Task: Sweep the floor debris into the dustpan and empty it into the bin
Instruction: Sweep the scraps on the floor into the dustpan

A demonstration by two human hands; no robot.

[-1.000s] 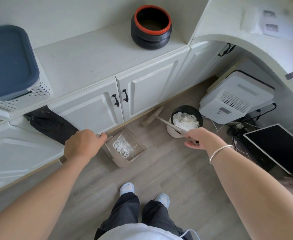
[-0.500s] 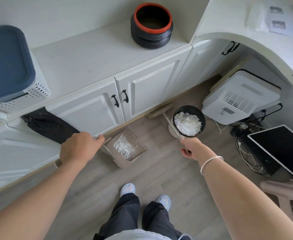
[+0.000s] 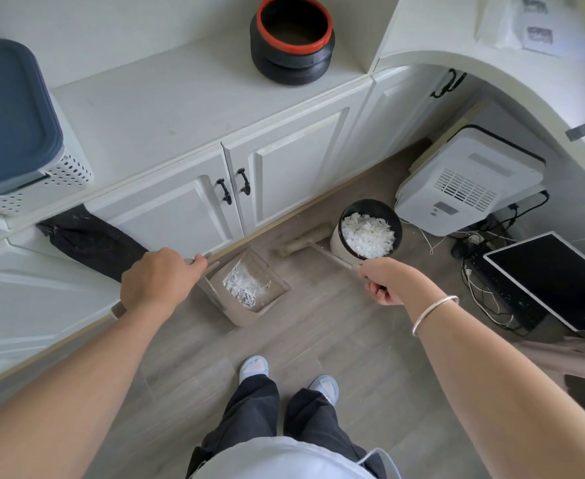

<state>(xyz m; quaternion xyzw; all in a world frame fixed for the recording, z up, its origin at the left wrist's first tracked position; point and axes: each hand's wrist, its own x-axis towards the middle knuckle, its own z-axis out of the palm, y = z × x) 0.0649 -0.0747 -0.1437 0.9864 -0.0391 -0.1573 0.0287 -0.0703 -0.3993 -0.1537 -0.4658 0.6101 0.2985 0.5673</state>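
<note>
left hand (image 3: pixel 159 281) centre-left, fingers curled round the dustpan handle | dustpan (image 3: pixel 246 318) just right of it, low by the cabinet base, white debris (image 3: pixel 244 288) piled inside | broom (image 3: pixel 305 240) head on the floor beside the bin | bin (image 3: pixel 339 243) right of centre, stuffed with white shreds | right hand (image 3: pixel 391 280) gripping the broom stick

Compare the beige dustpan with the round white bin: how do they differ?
The beige square dustpan is shallow and angular; the round white black-lined bin is deep and cylindrical. The dustpan holds a small heap of white shredded scraps; the bin holds far more. Both contain the same scraps.
</note>
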